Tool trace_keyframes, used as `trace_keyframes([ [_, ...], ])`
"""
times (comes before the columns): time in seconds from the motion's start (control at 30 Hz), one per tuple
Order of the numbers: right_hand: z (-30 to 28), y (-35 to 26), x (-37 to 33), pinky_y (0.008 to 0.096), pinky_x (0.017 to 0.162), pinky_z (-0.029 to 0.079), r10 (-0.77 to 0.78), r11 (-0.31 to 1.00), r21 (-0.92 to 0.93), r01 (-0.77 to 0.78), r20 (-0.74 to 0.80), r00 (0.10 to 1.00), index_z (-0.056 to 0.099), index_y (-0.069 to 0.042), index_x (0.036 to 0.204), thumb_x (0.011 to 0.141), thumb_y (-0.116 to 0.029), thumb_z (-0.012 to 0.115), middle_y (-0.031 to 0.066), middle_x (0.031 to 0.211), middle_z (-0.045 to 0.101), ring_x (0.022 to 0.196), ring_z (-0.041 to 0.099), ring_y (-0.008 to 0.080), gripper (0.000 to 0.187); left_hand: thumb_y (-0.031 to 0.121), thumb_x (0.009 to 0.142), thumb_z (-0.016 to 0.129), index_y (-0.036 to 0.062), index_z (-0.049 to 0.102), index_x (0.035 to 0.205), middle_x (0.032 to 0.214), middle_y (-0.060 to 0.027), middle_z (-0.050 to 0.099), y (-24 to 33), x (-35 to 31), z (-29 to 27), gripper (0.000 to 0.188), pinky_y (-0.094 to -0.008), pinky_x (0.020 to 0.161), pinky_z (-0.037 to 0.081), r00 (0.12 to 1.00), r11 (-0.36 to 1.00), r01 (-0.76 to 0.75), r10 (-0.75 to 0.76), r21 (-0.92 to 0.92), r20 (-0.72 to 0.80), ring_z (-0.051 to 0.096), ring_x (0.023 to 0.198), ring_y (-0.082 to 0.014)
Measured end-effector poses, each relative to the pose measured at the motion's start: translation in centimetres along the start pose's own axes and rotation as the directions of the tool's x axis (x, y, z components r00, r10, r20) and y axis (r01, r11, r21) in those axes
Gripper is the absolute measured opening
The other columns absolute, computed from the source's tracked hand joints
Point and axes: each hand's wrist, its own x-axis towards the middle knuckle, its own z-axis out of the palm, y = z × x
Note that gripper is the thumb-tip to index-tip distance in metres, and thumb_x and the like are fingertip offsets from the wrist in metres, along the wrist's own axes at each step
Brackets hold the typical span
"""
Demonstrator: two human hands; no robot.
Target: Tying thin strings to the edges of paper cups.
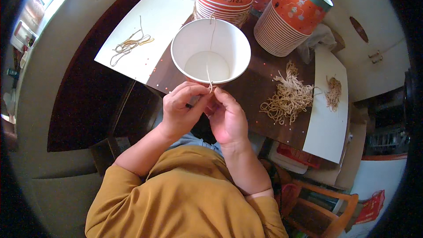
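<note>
Here's the brown desk with white end leaves (260,72), carrying a leaning stack of orange paper buckets (291,17). Nearer stands one round, white-lined paper bucket (189,44), mouth up at the desk's front: light, probably, with a wall that could dent, so steady it by the rolled rim. Right of it, a tangled heap of beige cord (288,99). Now the hands! Left hand (183,105) and right hand (228,117) meet at the near rim, thumbs and fingertips pinching together. And between them, the thin pale cord (210,83), upright at that rim: soft, limp, surely near weightless, best gripped close to its end. Whether it's knotted, fingers hide.
</note>
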Motion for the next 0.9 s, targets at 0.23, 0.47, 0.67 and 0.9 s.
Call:
trace_keyframes([
  [0.23, -0.4, -1.0, 0.4, 0.0316, 0.083, 0.041, 0.098, 0.991, 0.077, -0.106, 0.106, 0.99, 0.063, -0.009, 0.097, 0.088, -0.026, 0.059, 0.0029, 0.095, 0.065, 0.086, 0.057, 0.0156, 0.02, -0.003, 0.08, 0.065, 0.0003, 0.061, 0.088, 0.08, -0.0075, 0.065, 0.7, 0.5, -1.1, 0.009, -0.0248, 0.06, 0.051, 0.981, 0.992, 0.127, -0.124, -0.014, 0.149, 0.065, 0.07, -0.0143],
  [0.47, -1.1, -1.6, 1.2, 0.0315, 0.078, 0.046, 0.055, 0.993, -0.111, -0.044, 0.095, 0.994, 0.063, -0.004, 0.101, 0.092, -0.025, 0.057, 0.0049, 0.094, 0.066, 0.082, 0.058, 0.0147, 0.024, -0.001, 0.09, 0.055, -0.0021, 0.056, 0.096, 0.087, -0.0047, 0.064, 0.2, 0.4, -2.2, 0.006, -0.0242, 0.073, 0.05, 0.911, 0.86, 0.399, -0.332, -0.318, 0.246, 0.061, 0.082, -0.0108],
  [0.67, -2.2, -2.4, 1.7, 0.0245, 0.069, 0.045, -0.099, 0.878, -0.463, 0.125, 0.078, 0.992, 0.064, -0.002, 0.095, 0.091, -0.023, 0.062, 0.004, 0.083, 0.064, 0.072, 0.056, 0.0109, 0.022, 0.001, 0.092, 0.055, -0.0028, 0.056, 0.096, 0.083, -0.0031, 0.062, 0.6, 1.2, -2.4, 0.006, -0.0223, 0.073, 0.05, 0.861, 0.803, 0.487, -0.376, -0.342, 0.343, 0.058, 0.079, -0.0074],
  [0.9, -2.2, -2.8, 1.9, 0.0237, 0.068, 0.044, -0.221, 0.674, -0.706, 0.218, 0.089, 0.971, 0.064, -0.001, 0.093, 0.092, -0.026, 0.061, 0.0009, 0.079, 0.061, 0.069, 0.052, 0.0092, 0.026, 0.004, 0.092, 0.055, -0.0029, 0.057, 0.094, 0.083, -0.0029, 0.062, 0.8, 1.9, -2.4, 0.007, -0.0221, 0.073, 0.05, 0.816, 0.718, 0.566, -0.418, -0.404, 0.401, 0.059, 0.078, -0.0082],
])
